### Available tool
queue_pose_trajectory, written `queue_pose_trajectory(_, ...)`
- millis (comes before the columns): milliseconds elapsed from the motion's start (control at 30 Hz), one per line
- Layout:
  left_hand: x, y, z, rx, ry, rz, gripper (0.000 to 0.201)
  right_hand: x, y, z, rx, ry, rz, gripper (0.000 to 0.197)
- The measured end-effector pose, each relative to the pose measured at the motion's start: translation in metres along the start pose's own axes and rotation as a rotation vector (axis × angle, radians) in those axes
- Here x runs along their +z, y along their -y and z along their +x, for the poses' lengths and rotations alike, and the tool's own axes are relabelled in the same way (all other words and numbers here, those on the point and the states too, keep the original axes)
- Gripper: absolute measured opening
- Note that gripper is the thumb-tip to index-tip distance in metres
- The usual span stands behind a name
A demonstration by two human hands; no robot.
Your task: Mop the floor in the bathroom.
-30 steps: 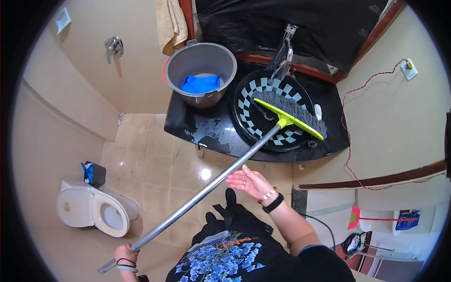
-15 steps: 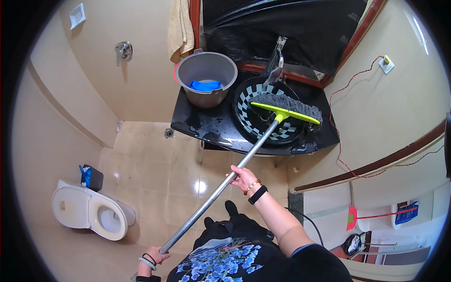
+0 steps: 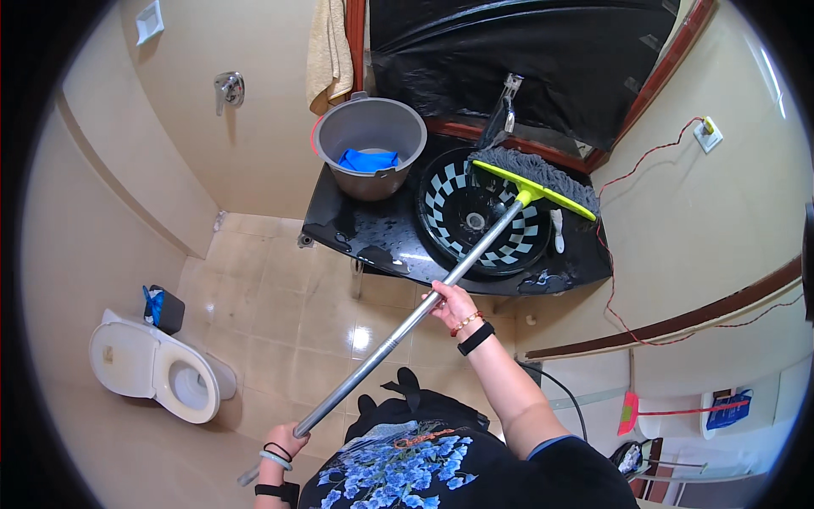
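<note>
With the left hand [image 3: 289, 441] wrapped around the mop pole's [image 3: 398, 333] lower-left end and the right hand [image 3: 449, 304] gripping mid-pole, best keep the grey-fringed mop head [image 3: 543, 178] steady over the checkered basin [image 3: 436, 212], upper right.

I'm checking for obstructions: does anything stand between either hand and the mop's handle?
Nothing visible does. The left hand holds the metal handle near its lower end, and the right hand holds it farther up, toward the basin.
</note>
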State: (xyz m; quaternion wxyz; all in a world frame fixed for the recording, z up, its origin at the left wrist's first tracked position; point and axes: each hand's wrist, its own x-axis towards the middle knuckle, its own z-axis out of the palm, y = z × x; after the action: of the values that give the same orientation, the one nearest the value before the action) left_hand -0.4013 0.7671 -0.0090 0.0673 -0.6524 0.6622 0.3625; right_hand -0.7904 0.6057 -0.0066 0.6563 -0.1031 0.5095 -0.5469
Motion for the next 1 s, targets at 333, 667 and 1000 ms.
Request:
queue_pose_trajectory(333, 0.007, -0.012, -0.006, -0.014, -0.173, 0.035, 0.016, -0.001, 0.002, 0.014, 0.028, 0.052, 0.01, 0.014)
queue_pose_trajectory(667, 0.005, -0.028, -0.014, -0.062, -0.252, 0.113, 0.012, -0.004, 0.011, 0.018, 0.036, 0.041, 0.034, 0.012)
queue_pose_trajectory(1000, 0.007, -0.063, -0.054, -0.127, -0.327, 0.095, 0.008, -0.002, 0.024, 0.011, 0.011, 0.106, 0.119, 0.009)
